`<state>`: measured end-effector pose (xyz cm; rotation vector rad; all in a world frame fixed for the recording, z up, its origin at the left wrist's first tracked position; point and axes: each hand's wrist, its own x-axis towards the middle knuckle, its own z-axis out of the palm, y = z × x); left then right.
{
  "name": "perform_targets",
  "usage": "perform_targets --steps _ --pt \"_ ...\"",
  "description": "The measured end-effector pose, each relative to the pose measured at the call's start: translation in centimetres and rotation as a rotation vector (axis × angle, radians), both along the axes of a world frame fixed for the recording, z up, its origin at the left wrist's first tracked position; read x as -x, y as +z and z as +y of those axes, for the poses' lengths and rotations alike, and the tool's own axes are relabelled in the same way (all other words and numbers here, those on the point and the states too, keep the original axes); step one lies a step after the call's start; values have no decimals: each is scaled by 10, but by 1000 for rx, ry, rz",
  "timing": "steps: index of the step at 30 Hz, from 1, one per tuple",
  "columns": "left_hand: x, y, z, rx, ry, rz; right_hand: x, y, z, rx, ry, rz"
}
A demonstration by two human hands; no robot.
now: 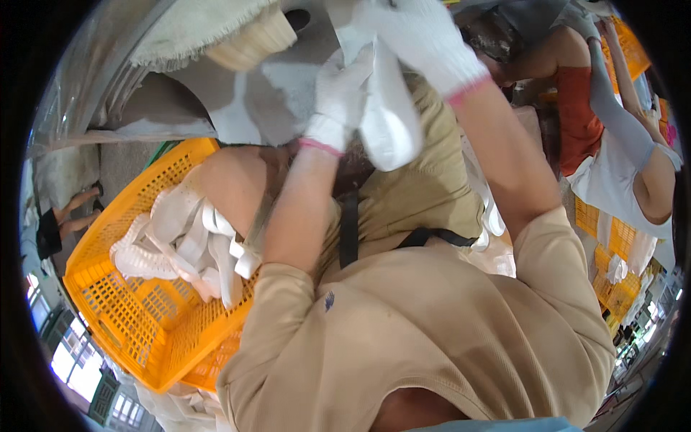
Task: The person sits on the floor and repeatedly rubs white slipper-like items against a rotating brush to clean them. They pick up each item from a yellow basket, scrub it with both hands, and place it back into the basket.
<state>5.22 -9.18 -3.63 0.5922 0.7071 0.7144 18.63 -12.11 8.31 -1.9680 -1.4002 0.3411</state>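
white piece (389, 119); in left hand (340, 93)

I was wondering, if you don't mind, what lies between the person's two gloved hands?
In the head view, a long white piece with a rounded lower end shows between the left hand and the right hand.

Smooth, glossy white piece (390, 122); matt, knitted cloth gloves (338, 99); slick yellow plastic basket (119, 309); rough, frayed cloth (198, 29)
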Motion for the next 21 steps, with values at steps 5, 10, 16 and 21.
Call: perform_targets --steps 5,10,16,21 --pt "-73 16 8 39 346 -136 -4 11 -76 -24 -55 104" --pt "-70 4 76 -442 -58 325 -20 -3 -30 -171 -162 -26" --pt "36 11 75 -848 -394 1716 -29 -43 35 49 -212 129" --pt "20 27 12 -468 -182 856 -22 -33 37 113 -152 151"
